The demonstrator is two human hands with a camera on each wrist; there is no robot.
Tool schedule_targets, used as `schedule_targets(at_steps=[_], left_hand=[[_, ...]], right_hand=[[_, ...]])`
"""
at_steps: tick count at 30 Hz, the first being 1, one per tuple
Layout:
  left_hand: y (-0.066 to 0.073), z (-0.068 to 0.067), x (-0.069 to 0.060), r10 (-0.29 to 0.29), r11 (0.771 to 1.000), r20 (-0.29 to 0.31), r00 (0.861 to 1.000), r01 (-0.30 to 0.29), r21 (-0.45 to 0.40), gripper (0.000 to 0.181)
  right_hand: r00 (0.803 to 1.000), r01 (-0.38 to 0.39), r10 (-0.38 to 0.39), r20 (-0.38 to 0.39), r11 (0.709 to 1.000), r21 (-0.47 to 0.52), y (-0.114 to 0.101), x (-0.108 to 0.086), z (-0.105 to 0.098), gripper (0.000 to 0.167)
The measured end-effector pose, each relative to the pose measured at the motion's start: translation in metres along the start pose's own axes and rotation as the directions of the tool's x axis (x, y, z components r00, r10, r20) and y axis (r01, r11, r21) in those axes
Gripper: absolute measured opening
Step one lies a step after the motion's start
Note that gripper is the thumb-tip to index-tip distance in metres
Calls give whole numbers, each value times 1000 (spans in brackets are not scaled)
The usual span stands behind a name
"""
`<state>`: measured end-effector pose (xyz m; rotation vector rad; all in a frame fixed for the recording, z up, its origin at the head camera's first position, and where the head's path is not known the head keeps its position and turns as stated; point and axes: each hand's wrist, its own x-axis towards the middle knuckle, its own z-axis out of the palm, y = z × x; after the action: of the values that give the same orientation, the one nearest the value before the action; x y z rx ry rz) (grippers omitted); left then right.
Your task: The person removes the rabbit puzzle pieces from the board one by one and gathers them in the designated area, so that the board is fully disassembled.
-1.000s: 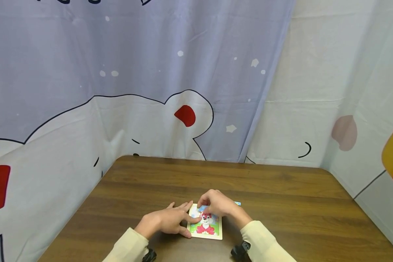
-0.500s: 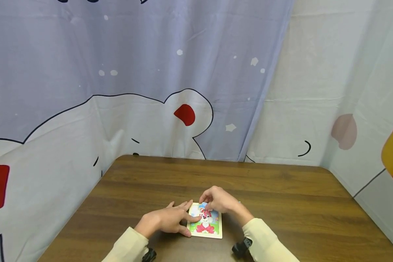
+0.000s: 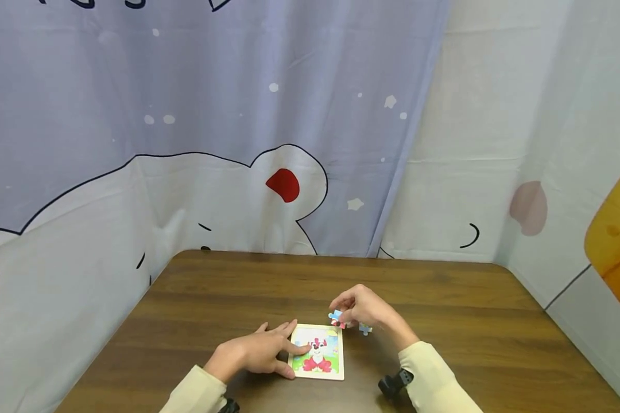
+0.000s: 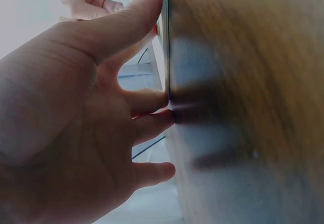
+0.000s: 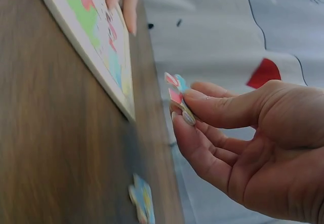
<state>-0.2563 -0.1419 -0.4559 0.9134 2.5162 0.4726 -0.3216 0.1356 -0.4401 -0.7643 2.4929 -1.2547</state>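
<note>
A square puzzle board (image 3: 317, 377) with a pink and white animal picture lies flat near the table's front. My left hand (image 3: 255, 351) rests spread over its left edge, one finger on the picture. Just beyond the board's upper right corner, my right hand (image 3: 368, 308) pinches a blue and red puzzle piece (image 3: 336, 317) between thumb and fingers. The right wrist view shows that piece (image 5: 176, 95) raised off the table. Another blue piece (image 3: 365, 329) lies on the table below the right hand, right of the board. In the left wrist view the left hand's (image 4: 76, 107) fingers are extended.
The brown wooden table (image 3: 227, 292) reaches back to a patterned curtain (image 3: 212, 189), which also hangs along both sides. Dark devices are strapped at both wrists, the right one (image 3: 395, 383) close over the tabletop.
My right hand has lifted away from the board's top, up and to the right, with a piece now visible in its pinch. The left hand keeps its place on the board. The head view has shifted slightly.
</note>
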Motion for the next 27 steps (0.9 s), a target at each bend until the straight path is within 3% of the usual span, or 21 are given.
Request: schedule_targets(at_steps=[4, 13, 22, 27], left_hand=[[1, 2, 0, -1, 1000, -11, 1000, 1, 3, 61], [0, 3, 0, -6, 1000, -10, 1000, 6, 4, 62], [0, 3, -4, 6, 1000, -25, 1000, -6, -11, 61], [1, 3, -1, 17, 1000, -34, 999, -17, -1, 62]], right_hand=[[999, -37, 37, -34, 999, 21, 8, -10, -14, 19], [990, -95, 90, -111, 995, -36, 31, -31, -37, 10], [977, -178, 166, -138, 980, -86, 51, -42, -45, 12], [976, -175, 153, -156, 975, -139, 57, -43, -45, 14]])
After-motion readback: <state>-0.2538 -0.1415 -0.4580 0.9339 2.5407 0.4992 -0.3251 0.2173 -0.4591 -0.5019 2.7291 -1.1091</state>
